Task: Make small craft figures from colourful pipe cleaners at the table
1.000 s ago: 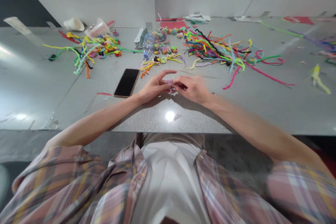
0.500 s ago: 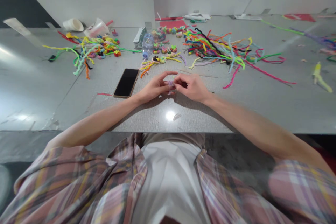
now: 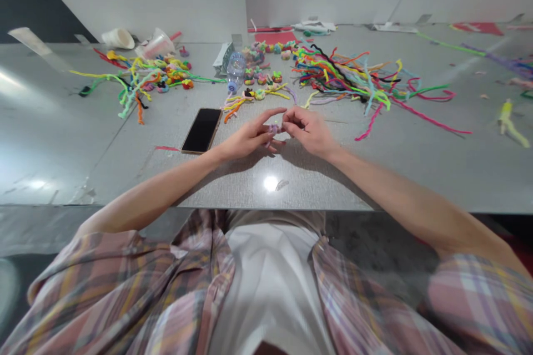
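Note:
Over the table near its front edge, my left hand (image 3: 252, 136) pinches a small lilac pipe cleaner (image 3: 273, 129) between thumb and fingers, with the index finger stretched out above it. The piece looks twisted or coiled; its exact shape is too small to make out. My right hand (image 3: 307, 128) is closed in a pinch at the right end of the same lilac piece, thumb against the bent index finger. Behind my hands lies a row of short yellow, orange and pink pipe cleaner pieces (image 3: 239, 101).
A phone (image 3: 202, 130) lies left of my hands. Farther back are a plastic bottle (image 3: 236, 71), a heap of long coloured pipe cleaners (image 3: 345, 75), another tangled heap (image 3: 145, 80) and tipped cups (image 3: 155, 44). A yellow piece (image 3: 507, 116) lies far right.
My right hand has moved slightly right and up from my left hand, and more of the lilac piece shows between them. The fingers of my left hand have spread a little.

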Tool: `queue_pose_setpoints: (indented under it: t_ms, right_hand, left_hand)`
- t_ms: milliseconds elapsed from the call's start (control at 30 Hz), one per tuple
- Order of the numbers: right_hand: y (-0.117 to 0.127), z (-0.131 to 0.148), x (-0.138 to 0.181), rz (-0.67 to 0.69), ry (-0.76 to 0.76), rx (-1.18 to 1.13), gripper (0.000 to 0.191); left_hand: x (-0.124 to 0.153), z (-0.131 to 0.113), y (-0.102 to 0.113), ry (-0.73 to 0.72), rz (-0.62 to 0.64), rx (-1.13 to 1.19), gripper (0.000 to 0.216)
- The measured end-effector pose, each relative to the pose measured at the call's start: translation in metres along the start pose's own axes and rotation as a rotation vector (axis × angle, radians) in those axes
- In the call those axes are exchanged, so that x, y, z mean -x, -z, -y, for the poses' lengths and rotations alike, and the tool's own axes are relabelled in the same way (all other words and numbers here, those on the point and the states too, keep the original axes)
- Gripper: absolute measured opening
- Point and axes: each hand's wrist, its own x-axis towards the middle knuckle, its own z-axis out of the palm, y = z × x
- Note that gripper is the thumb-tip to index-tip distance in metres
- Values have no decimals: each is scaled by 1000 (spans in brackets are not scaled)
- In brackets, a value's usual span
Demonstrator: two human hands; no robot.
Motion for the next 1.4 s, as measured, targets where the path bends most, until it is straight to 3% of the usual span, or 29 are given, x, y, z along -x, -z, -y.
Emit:
queue_pose_setpoints:
  t_ms: [200, 733, 1033, 1400]
  right_hand:
    - [0, 5, -1, -17, -9, -65, 12]
    - [-4, 2, 1, -114, 40, -144, 38]
    - [-1, 8, 9, -130, 166, 114, 32]
    - [1, 19, 18, -85, 146, 232, 31]
  left_hand:
    - [2, -7, 2, 8, 99, -33, 82]
    - [1, -10, 1, 46, 29, -64, 80]
    - [-5, -2, 2, 16, 1, -197, 87]
    - [-3, -5, -1, -89, -32, -547, 79]
